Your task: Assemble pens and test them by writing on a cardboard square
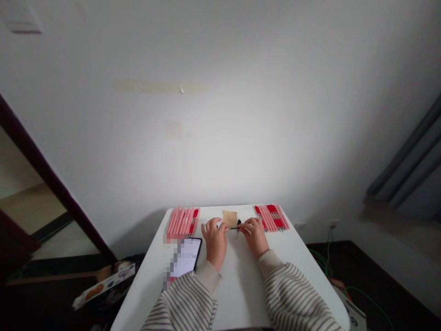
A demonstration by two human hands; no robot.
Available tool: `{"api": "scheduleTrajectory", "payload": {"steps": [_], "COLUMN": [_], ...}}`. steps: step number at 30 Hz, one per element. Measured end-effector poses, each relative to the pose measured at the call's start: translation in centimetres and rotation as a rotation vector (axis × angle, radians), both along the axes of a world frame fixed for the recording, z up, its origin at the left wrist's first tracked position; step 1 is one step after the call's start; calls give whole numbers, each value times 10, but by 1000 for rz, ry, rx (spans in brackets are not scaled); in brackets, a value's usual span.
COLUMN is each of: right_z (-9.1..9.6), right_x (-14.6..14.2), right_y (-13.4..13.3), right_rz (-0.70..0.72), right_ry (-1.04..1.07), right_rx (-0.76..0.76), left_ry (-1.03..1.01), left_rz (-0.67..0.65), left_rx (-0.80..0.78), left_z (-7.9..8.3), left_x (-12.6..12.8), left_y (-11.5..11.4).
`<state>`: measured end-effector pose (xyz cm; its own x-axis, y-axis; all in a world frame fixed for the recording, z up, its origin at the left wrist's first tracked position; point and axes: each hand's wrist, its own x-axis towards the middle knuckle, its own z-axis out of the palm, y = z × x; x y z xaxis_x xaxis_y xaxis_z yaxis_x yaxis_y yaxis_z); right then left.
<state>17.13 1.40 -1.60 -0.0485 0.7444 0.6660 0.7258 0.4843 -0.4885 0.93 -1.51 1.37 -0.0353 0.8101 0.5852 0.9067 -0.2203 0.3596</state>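
Observation:
My left hand (pixel 215 241) and my right hand (pixel 255 235) rest on the white table (pixel 237 280), fingers pinched together. Between them they hold a thin dark pen-like stick (pixel 234 227) by its two ends. A small tan square of paper or card (pixel 229 218) lies just beyond the hands. A row of pink and red pens (pixel 183 221) lies at the table's back left. Another row of pink and red pens (pixel 272 217) lies at the back right, close to my right hand.
A phone (pixel 185 259) with a lit screen lies left of my left hand. The table stands against a white wall. A printed box (pixel 103 284) lies on the dark floor to the left; green cables (pixel 324 262) run along the floor at right.

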Motion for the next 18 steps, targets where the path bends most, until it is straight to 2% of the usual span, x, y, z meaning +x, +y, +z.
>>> {"api": "scheduleTrajectory", "payload": {"steps": [18], "right_z": [-2], "right_x": [4], "right_y": [5], "right_rz": [-32], "right_ry": [61], "right_rx": [22], "left_ry": [-65], "left_rz": [38], "left_rx": [12], "left_z": [-2], "left_x": [-3], "left_y": [3]}}
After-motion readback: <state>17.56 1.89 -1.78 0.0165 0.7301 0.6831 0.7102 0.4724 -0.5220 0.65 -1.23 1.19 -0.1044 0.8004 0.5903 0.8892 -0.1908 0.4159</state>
